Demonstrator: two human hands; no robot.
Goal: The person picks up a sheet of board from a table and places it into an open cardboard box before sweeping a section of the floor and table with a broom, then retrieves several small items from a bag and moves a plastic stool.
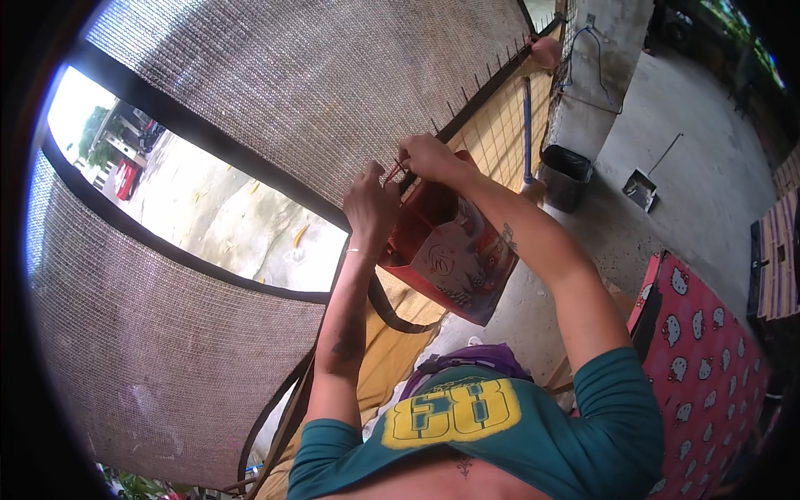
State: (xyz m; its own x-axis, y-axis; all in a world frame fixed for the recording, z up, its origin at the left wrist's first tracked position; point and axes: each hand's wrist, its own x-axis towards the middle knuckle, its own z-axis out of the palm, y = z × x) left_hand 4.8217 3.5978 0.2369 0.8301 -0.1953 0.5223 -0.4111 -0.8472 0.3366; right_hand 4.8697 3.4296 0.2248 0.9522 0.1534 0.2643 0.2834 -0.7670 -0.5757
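Observation:
A red paper-like bag with a printed front hangs in front of me against the fence, its top gaping. Its thin red cord handle runs up between my hands beside the dark-edged mesh. My left hand is closed, fingertips pinching the cord at the left. My right hand is bent over the dark edge, fingers curled at the upper end of the handle. My fingers partly hide where the cord meets the fence.
Brown shade mesh covers the fence, with wire ends along its edge. At right are a blue pole, a black bin, a dustpan and a pink patterned panel. A pink cup hangs at the top.

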